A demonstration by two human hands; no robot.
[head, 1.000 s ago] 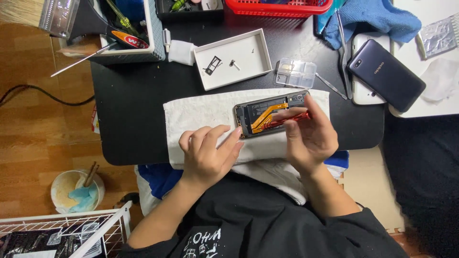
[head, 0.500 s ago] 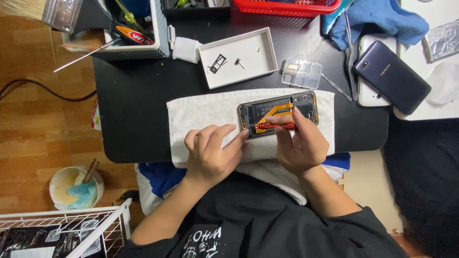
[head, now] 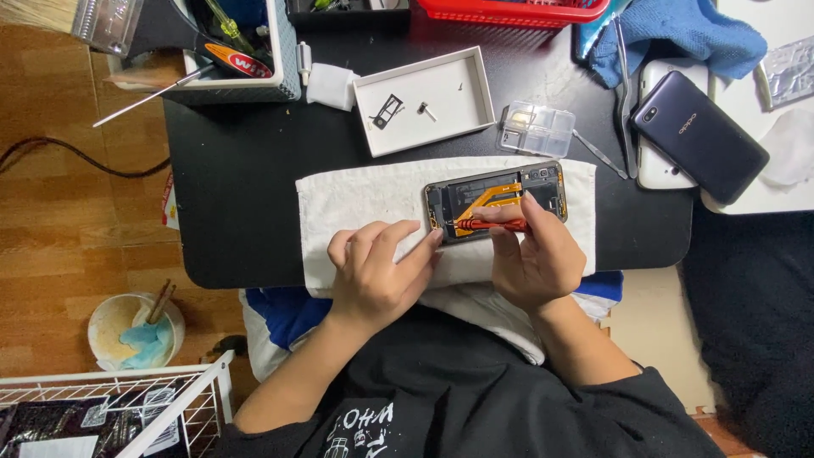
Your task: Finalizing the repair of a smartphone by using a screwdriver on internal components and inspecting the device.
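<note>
Slid down the towel (head: pixel 365 199) since earlier: opened phone (head: pixel 496 201); right hand (head: pixel 530 254) grip clamped on red screwdriver (head: pixel 492 225); left hand (head: pixel 377 267) fingers loose, steadying phone's edge.

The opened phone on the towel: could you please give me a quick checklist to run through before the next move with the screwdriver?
1. Opened phone lies flat on the white towel: ok.
2. Left hand steadies the phone's left end: ok.
3. Right hand grips the red screwdriver: ok.
4. Screwdriver tip seated on a screw: cannot tell.
5. White parts tray within reach behind the towel: ok.
</note>
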